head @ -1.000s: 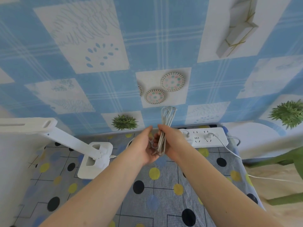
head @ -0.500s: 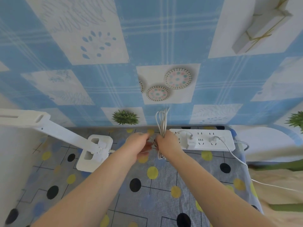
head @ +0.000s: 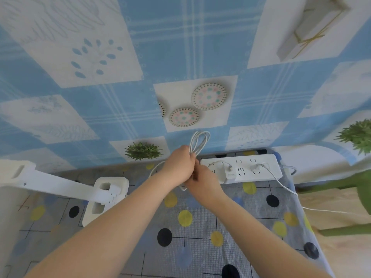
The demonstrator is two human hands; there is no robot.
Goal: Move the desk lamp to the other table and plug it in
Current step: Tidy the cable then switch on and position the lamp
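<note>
The white desk lamp (head: 104,195) stands at the left of the table, its arm reaching left. Its white cord (head: 197,142) is gathered in a looped bundle above the table's middle. My left hand (head: 177,166) is closed around the bundle, with loops sticking up above the fingers. My right hand (head: 201,181) sits just below and to the right, fingers closed on the bundle's lower part. A strand of cord runs from the hands back toward the lamp base. The white power strip (head: 241,169) lies against the wall, right of my hands.
The table has a dotted grey cloth (head: 200,233). A white adapter (head: 230,174) and another plug (head: 256,167) with a cord trailing right sit in the strip. A green chair (head: 341,185) stands at the right. Blue patterned wallpaper (head: 180,47) rises behind the table.
My hands have shifted on the cord bundle: the left hand has moved up over the right, and the bundle's loops now lean right. The lamp has stayed put.
</note>
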